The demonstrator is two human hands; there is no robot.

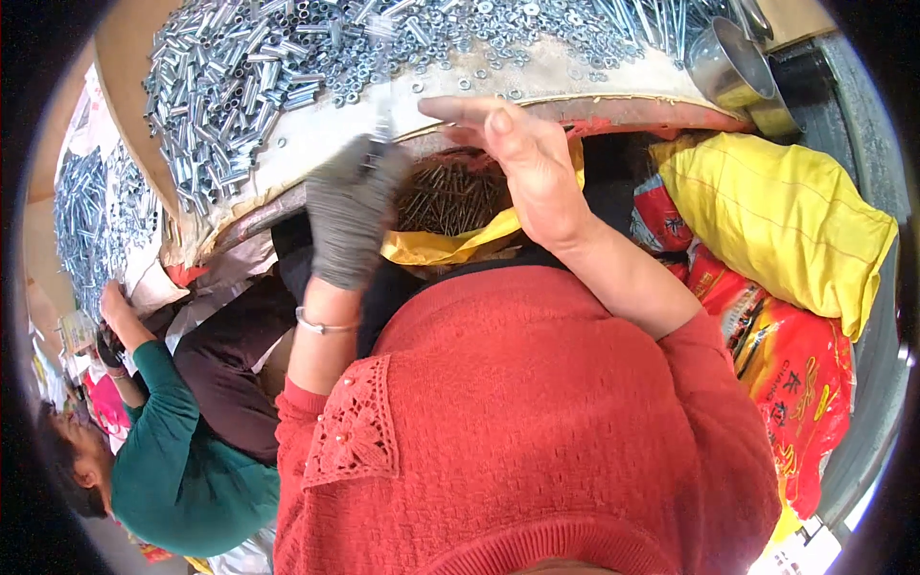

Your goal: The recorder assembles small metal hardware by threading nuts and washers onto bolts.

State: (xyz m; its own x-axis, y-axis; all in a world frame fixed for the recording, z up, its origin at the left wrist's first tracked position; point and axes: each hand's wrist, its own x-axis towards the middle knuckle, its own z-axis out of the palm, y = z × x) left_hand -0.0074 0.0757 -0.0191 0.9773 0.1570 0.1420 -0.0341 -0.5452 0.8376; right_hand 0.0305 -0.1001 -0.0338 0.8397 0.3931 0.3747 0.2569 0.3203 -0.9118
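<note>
A gloved left hand (353, 206) is pinching a blurred silver bolt (381, 129) upright in closed fingertips, while the bare right hand (522, 158), fingers extended and apparently empty, is hovering beside it; steadying both wrists would help.

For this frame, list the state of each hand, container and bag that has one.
left hand: gloved in grey, closed on a small blurred metal part
right hand: bare, fingers stretched flat toward the table
yellow-lined bag of dark screws: open, partly filled
metal cup: tipped on its side, mouth open
yellow sack: closed, lying on a red printed bag
</note>
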